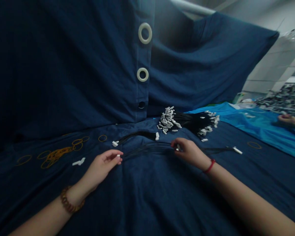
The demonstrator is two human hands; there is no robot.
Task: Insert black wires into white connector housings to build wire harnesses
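Thin black wires with white connectors [147, 148] stretch in a slight arch between my two hands. My left hand [104, 165] is closed, pinching a white connector at their left end. At the other end, my right hand [188, 152] is closed around the wires, a bit of white showing between its fingers. Just beyond them lies a small bundle of black wires [137, 133], white connectors at both tips. To the right of my right hand, more black wires [217, 150] run out to a white connector [238, 150]; whether these are held too, I cannot tell.
A thick pile of connector wires [189, 121] lies at the back. Yellow rubber bands [56, 155] and loose white connectors [78, 161] are at left. A dark blue cloth [88, 65] hangs behind. At right, another person's hand [291, 120] is above a bright blue cloth [255, 131].
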